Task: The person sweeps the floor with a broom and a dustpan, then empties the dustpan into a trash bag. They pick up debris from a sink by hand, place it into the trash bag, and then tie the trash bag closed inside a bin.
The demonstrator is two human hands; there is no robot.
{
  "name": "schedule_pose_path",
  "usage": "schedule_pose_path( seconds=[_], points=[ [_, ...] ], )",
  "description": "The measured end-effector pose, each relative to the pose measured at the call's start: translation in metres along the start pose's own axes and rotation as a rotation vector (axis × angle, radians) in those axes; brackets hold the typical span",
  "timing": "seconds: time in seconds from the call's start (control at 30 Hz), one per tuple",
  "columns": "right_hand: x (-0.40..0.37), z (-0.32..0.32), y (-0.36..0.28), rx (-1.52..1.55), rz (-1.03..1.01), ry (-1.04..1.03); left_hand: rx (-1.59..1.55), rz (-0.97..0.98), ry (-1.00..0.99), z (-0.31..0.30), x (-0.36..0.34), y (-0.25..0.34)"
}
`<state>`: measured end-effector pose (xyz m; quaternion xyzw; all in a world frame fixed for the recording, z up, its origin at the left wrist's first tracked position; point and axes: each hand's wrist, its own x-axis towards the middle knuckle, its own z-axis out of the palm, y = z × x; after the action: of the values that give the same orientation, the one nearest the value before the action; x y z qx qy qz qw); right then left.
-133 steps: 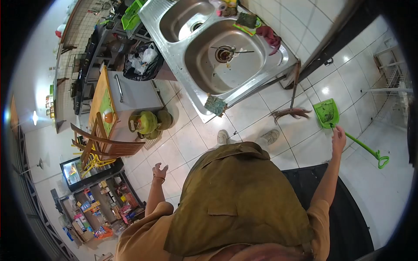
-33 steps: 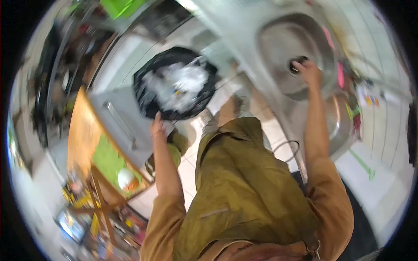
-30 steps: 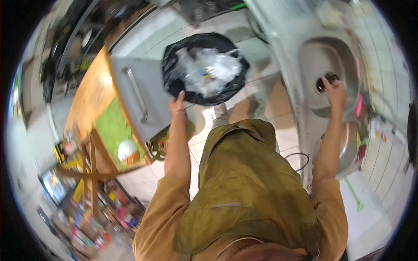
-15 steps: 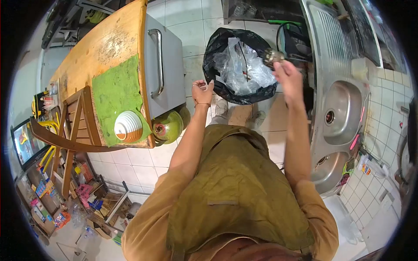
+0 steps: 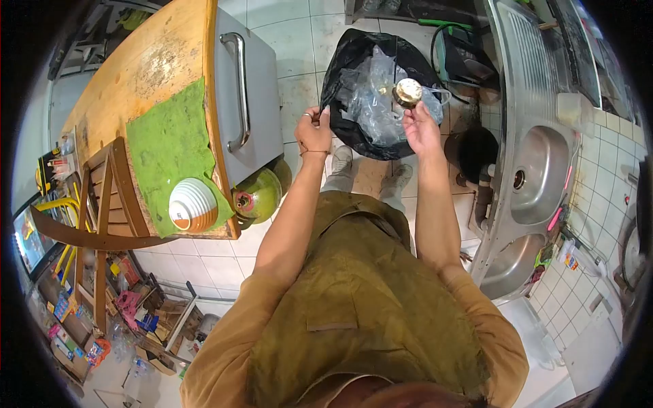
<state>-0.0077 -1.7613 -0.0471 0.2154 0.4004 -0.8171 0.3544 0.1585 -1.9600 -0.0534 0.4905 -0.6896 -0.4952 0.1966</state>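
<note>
A black trash bag (image 5: 331, 83) stands open on the tiled floor in front of my feet, with crumpled clear plastic (image 5: 377, 112) inside. My left hand (image 5: 314, 130) pinches the bag's left rim between thumb and fingers. Above the right part of the bag, my right hand (image 5: 422, 128) holds a small round metal strainer (image 5: 408, 93) by its edge, its pale, stained round face turned up.
At the left, a wooden-topped counter (image 5: 163, 61) carries a green cloth (image 5: 163, 146) and a white-and-orange bowl (image 5: 192, 205). A folding wooden chair (image 5: 112, 197) leans there. A green gas cylinder (image 5: 262, 197) stands below. A double steel sink (image 5: 537, 173) runs along the right.
My right hand has moved left with the strainer, from the bag's right edge to over its contents. My left hand has closed on the bag's rim.
</note>
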Motion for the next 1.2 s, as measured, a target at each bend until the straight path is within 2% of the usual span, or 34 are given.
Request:
schedule_pose_path(
  seconds=[0.17,0.23,0.27,0.4,0.47,0.57,0.6,0.7,0.73,0.77,0.83,0.9,0.93,1.03,1.07,1.1,1.17,1.2],
  points=[
    [-0.013,-0.002,-0.004,-0.061,0.012,-0.051,-0.087,0.004,0.006,-0.003,-0.018,-0.013],
    [0.005,0.006,-0.009,-0.100,-0.002,-0.079,-0.151,0.041,0.040,0.005,-0.003,-0.016],
    [-0.004,0.010,-0.005,-0.099,0.001,-0.063,-0.069,0.081,0.031,0.001,-0.004,-0.018],
    [-0.025,0.044,0.005,-0.045,-0.004,-0.086,-0.144,0.018,-0.057,-0.001,-0.006,-0.013],
    [-0.017,0.043,0.018,-0.073,-0.001,-0.100,-0.344,-0.079,-0.099,0.002,-0.006,-0.017],
    [-0.004,0.048,0.038,-0.123,0.069,0.059,-0.616,-0.245,-0.166,0.006,-0.008,-0.009],
    [-0.002,0.053,0.041,-0.086,0.036,0.055,-0.698,-0.304,-0.186,0.007,-0.006,-0.008],
    [-0.004,0.084,0.063,0.213,-0.249,0.139,-0.891,-0.320,-0.200,0.020,-0.005,-0.010],
    [0.005,0.082,0.089,0.195,-0.286,0.263,-0.886,-0.320,-0.180,0.024,-0.008,-0.004],
    [0.007,0.078,0.107,-0.280,-0.046,0.163,-0.884,-0.322,-0.161,0.028,-0.012,0.007],
    [0.003,0.083,0.114,0.063,0.012,0.206,-0.832,-0.308,-0.152,0.034,-0.010,0.008],
    [0.006,0.085,0.109,0.004,-0.119,0.218,-0.724,-0.281,-0.160,0.028,-0.002,0.008],
    [-0.002,0.079,0.109,-0.030,-0.175,0.240,-0.696,-0.345,-0.164,0.030,-0.007,0.008],
    [-0.005,0.081,0.101,0.093,-0.234,0.216,-0.800,-0.230,-0.168,0.040,-0.004,0.000],
    [-0.005,0.086,0.103,0.072,-0.205,0.319,-0.787,-0.250,-0.147,0.039,-0.004,0.004],
    [-0.012,0.088,0.099,-0.125,0.036,0.222,-0.777,-0.220,-0.151,0.037,-0.010,-0.002],
    [-0.011,0.081,0.104,-0.025,-0.094,0.210,-0.776,-0.133,-0.174,0.044,-0.004,-0.009],
    [-0.013,0.082,0.102,-0.078,0.009,0.155,-0.619,-0.104,-0.170,0.040,0.001,-0.016]
  ],
)
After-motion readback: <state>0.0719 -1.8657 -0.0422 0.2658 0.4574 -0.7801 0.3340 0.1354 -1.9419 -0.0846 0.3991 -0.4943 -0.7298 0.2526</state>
